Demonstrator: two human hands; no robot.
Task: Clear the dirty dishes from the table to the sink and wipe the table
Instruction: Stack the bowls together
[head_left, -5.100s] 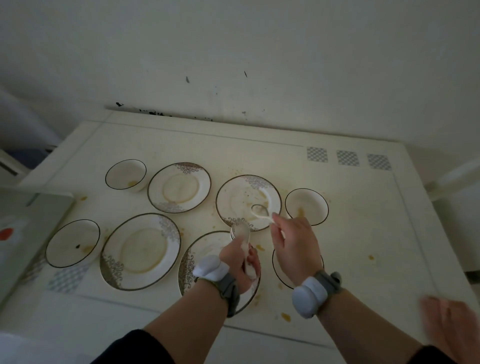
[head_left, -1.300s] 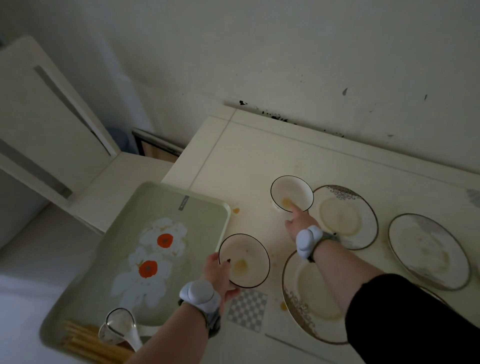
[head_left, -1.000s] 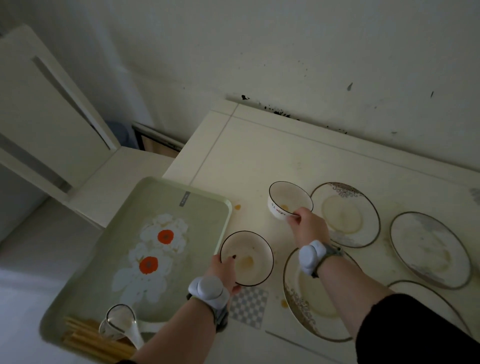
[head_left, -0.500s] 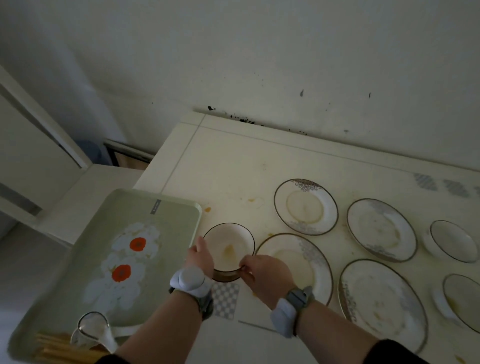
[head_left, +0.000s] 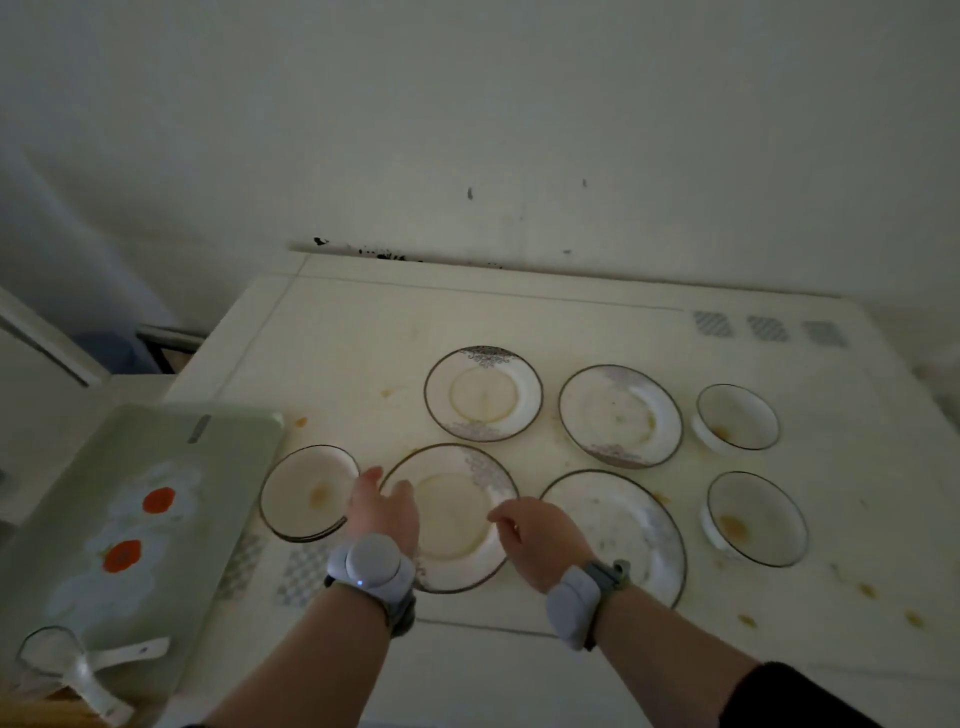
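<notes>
With the left hand (head_left: 384, 512) and right hand (head_left: 540, 530) loose and empty at opposite rims of the plate (head_left: 452, 514), at the front of the table (head_left: 519, 312), expect stiff, brittle, probably greasy ceramic; grip under both rims.

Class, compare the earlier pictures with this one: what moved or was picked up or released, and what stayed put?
The right hand lifted the far-left bowl and nested it in the near one; that bowl stack sits beside the tray. Both hands released it; the left hand now reaches over the nearest plate. Other plates, right-side bowls and tray stayed.
</notes>
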